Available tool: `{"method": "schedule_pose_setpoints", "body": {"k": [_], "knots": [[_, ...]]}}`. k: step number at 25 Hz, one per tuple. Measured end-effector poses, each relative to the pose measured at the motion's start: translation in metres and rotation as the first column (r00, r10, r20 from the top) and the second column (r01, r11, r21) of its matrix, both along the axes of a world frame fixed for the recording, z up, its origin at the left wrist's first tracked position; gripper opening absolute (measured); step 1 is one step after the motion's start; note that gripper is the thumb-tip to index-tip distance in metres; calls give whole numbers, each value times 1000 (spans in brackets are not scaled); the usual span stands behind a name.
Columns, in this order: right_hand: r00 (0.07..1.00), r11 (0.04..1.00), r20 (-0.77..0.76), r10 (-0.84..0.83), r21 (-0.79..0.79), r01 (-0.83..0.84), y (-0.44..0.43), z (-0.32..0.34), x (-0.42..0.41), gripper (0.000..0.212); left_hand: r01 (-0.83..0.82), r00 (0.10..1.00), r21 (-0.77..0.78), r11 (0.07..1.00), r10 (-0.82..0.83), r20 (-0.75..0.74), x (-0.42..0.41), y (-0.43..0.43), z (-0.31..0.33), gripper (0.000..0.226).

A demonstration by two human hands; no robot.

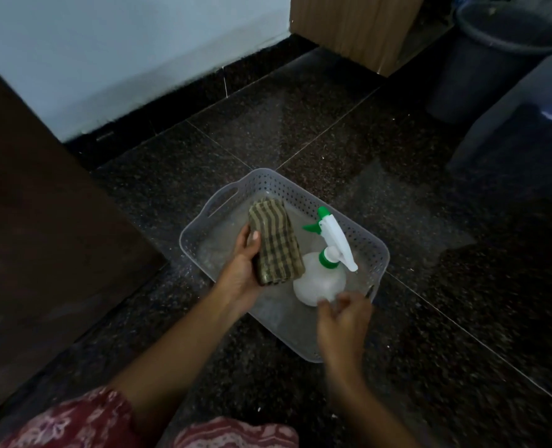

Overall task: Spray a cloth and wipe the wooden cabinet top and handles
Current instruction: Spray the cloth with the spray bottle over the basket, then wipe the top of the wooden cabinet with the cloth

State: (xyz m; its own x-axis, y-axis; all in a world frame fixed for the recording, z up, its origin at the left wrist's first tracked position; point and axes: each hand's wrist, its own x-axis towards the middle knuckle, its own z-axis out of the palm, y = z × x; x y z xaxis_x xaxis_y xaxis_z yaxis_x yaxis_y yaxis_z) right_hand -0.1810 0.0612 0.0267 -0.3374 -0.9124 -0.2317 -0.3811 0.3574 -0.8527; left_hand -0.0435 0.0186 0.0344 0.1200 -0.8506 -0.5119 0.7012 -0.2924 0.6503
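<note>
A folded green-and-brown checked cloth lies in my left hand, which grips it from the left over a grey perforated basket on the floor. A white spray bottle with a green nozzle and collar stands in the basket, just right of the cloth. My right hand is blurred at the bottle's near side, fingers apart and curled toward its base; I cannot tell if they touch it. The dark wooden cabinet rises at the left.
The floor is dark speckled stone tiles. A pale wall runs behind. A light wooden panel stands at the top, with a dark bucket and a dark bin at the right. My red patterned clothing shows below.
</note>
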Motion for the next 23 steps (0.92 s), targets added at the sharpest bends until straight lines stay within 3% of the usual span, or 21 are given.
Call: {"method": "schedule_pose_setpoints", "body": {"k": [3, 6, 8, 12, 16, 19, 23], "knots": [[917, 980, 362, 167, 39, -194, 11, 33, 21, 18, 18, 1000, -17, 1000, -19, -17, -1, 19, 22, 42], [694, 934, 681, 233, 41, -354, -10, 80, 34, 42, 28, 1000, -36, 999, -29, -8, 4, 37, 60, 41], [564, 893, 789, 244, 45, -448, -14, 113, 39, 43, 21, 1000, -56, 998, -20, 21, 15, 49, 95, 40], [521, 861, 799, 300, 8, -508, -1, 174, 61, 33, 35, 986, -46, 998, -27, 166, 38, 72, 173, 38], [463, 788, 788, 407, -47, -614, 32, 257, 95, 23, 24, 860, -5, 1000, -18, 511, 71, 110, 259, 37], [418, 725, 753, 509, -112, -680, 60, 314, 123, 16, -8, 806, -52, 999, 37, 591, 104, 154, 311, 34], [363, 642, 740, 566, -120, -757, 97, 353, 169, 19, -131, 807, -135, 982, 185, 561, 156, 216, 352, 25]]}}
